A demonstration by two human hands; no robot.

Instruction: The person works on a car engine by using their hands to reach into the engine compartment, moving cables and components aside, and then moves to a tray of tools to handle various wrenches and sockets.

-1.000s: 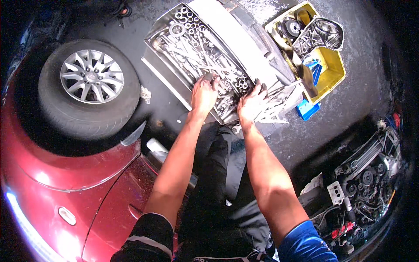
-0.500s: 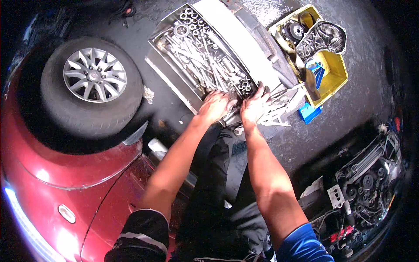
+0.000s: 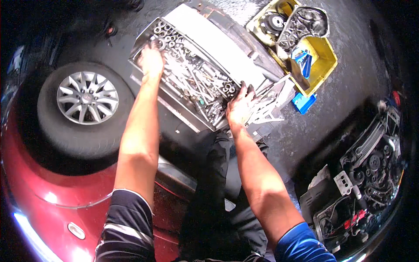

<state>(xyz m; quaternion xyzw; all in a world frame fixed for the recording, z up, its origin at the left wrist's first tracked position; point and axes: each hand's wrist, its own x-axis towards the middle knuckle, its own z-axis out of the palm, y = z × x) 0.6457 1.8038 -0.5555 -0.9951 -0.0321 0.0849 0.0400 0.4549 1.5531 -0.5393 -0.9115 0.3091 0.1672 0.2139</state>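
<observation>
A metal drawer [image 3: 185, 118] full of loose hand tools lies before me. Wrenches [image 3: 176, 65] are heaped along its middle, and sockets [image 3: 166, 32] crowd its far end. My left hand [image 3: 151, 63] reaches into the far left part, close to a large ring-shaped piece; its fingertips are blurred and partly hidden among the tools. At the drawer's near right corner rests my right hand [image 3: 239, 109], open, its darkened fingers stretched out over the rim. More wrenches [image 3: 266, 109] lie just right of that hand, outside the drawer.
A wheel with a silver rim [image 3: 87, 98] lies at the left by a red car panel [image 3: 61, 214]. A yellow container [image 3: 325, 65] with mechanical parts stands at the far right, a small blue box [image 3: 304, 102] beside it. An engine [image 3: 371, 170] fills the right side.
My left hand has moved from the drawer's near end to its far left end. My right hand stays at the near right corner. The whole view has shifted slightly.
</observation>
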